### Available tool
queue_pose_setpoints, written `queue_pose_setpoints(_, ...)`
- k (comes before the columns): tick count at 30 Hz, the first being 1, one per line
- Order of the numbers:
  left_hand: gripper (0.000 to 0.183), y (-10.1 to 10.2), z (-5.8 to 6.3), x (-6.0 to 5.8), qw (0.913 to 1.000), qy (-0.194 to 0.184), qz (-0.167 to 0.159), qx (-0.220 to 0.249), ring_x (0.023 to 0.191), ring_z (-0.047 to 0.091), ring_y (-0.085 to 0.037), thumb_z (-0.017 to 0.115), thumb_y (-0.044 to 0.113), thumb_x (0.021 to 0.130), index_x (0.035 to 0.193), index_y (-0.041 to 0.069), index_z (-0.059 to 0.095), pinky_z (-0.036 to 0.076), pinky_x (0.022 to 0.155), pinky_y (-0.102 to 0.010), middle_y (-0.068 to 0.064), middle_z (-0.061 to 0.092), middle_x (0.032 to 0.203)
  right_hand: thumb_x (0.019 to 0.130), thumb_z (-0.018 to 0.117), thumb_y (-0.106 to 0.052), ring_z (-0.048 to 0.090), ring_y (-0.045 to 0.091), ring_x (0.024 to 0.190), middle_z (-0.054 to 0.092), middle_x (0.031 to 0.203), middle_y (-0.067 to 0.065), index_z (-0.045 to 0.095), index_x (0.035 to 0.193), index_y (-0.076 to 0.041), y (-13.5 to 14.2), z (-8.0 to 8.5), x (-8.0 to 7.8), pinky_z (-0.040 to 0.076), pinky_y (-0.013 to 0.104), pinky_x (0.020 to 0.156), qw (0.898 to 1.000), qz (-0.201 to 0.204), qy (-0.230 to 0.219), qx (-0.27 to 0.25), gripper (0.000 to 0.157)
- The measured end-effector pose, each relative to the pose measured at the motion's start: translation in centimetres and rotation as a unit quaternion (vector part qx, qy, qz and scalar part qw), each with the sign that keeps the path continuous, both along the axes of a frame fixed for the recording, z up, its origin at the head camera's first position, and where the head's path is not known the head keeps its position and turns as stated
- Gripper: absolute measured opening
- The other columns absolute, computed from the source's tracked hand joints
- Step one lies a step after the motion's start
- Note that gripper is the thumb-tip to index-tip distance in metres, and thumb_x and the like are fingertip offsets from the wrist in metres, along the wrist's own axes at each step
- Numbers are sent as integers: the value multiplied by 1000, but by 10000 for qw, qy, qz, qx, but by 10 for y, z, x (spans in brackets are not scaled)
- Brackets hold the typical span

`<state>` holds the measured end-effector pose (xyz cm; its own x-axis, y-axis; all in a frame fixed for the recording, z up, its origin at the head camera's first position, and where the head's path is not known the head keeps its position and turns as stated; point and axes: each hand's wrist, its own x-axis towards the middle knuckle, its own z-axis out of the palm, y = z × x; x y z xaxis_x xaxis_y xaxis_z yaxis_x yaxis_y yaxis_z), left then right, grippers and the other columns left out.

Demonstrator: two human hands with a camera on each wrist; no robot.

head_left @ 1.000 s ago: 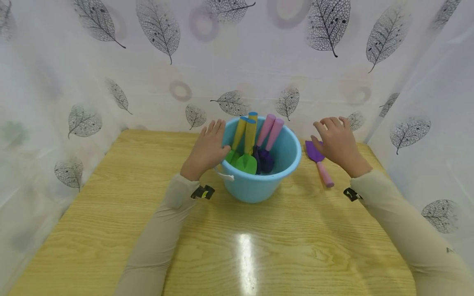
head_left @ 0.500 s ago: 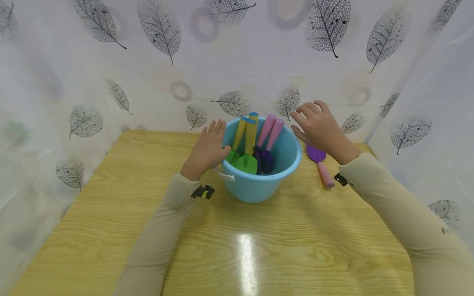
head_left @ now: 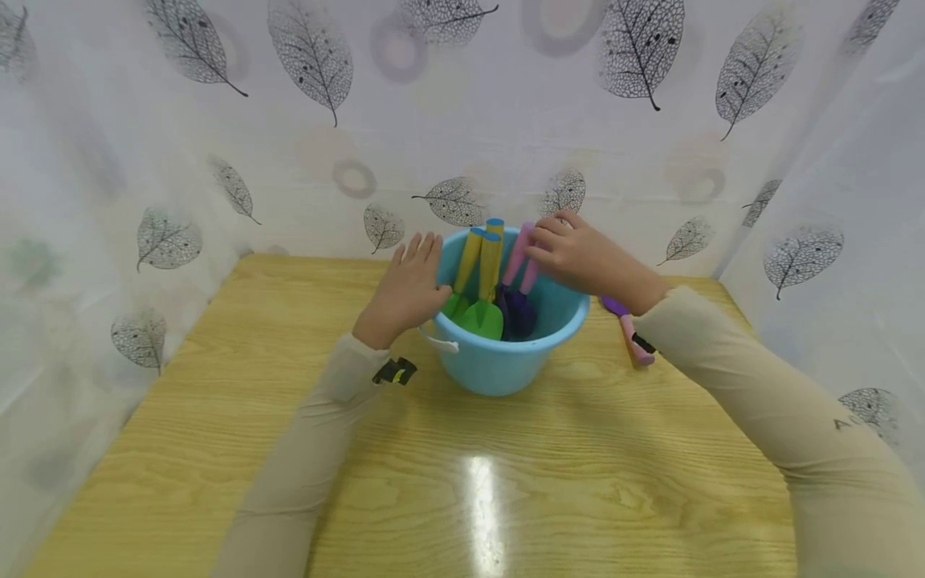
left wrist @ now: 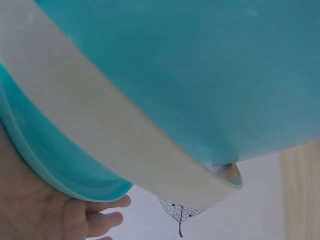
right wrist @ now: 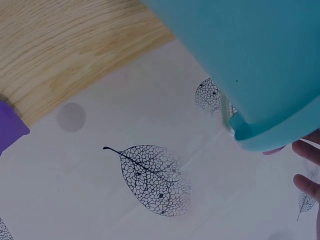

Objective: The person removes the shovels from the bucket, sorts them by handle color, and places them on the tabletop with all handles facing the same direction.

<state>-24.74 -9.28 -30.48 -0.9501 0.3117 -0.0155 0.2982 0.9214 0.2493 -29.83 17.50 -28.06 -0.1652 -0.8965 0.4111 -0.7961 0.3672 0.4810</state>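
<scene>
A light blue bucket [head_left: 491, 371] stands on the table, holding several toy shovels upright. Some have yellow handles with blue ends and green blades [head_left: 482, 321]; two have pink handles [head_left: 517, 255] and dark purple blades [head_left: 520, 315]. My left hand [head_left: 403, 295] rests on the bucket's left rim with fingers extended, also seen against the rim in the left wrist view. Over the right rim, my right hand [head_left: 587, 257] reaches to the pink handles, partly covering the nearer one. Its fingers [right wrist: 306, 186] are spread apart in the right wrist view, where the grasp region is mostly out of frame.
Right of the bucket lies another shovel with a purple blade [head_left: 614, 306] and pink handle, partly behind my right wrist. The bucket's white bail handle [left wrist: 100, 120] hangs at its left side. A leaf-printed curtain [head_left: 462, 120] encloses the back and sides of the wooden table [head_left: 405, 498].
My right hand has moved left, from above the shovel lying on the table to the pink handles in the bucket. My left hand and the bucket have stayed in place.
</scene>
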Motion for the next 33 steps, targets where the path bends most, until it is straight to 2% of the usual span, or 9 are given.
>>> queue_pose_setpoints(5,69,0,1,-2,9999,-45,-46,-155,147,-5,-31,36,26,97,150,1,0,-3,121,-45,-15,0,159,82,69,-5,57,33,95,67,95,15,64,88,1,-5,-4,-1,46,47,87,9996,-94,-151,206,10)
queue_pose_setpoints(10,68,2,6,-2,9994,-112,-61,-308,147,-6,-30,36,22,97,150,1,-1,-4,120,-43,-14,-2,159,82,68,-5,56,30,93,66,93,12,61,81,0,-8,-9,-5,44,43,83,9995,72,-244,198,8)
queue_pose_setpoints(18,69,5,18,3,9973,-176,-113,-707,147,-6,-31,39,19,96,150,0,1,-4,120,-44,-15,-2,159,80,69,-4,50,26,88,66,95,9,66,88,-1,-10,-11,-4,40,37,75,9974,-288,-142,643,9)
queue_pose_setpoints(23,66,4,15,1,9969,-285,-113,-720,147,-8,-30,33,20,98,150,0,-2,-6,120,-43,-14,-4,159,78,73,-8,48,26,88,66,95,8,67,89,-3,-11,-11,-3,39,38,75,9962,-398,-246,734,13)
queue_pose_setpoints(33,65,4,8,2,9988,-352,-45,-348,147,-11,-28,29,20,99,149,3,-8,-8,120,-41,-11,-10,158,76,76,-11,46,24,85,65,92,8,67,85,-5,-11,-10,-2,37,40,75,9935,-524,-429,911,14)
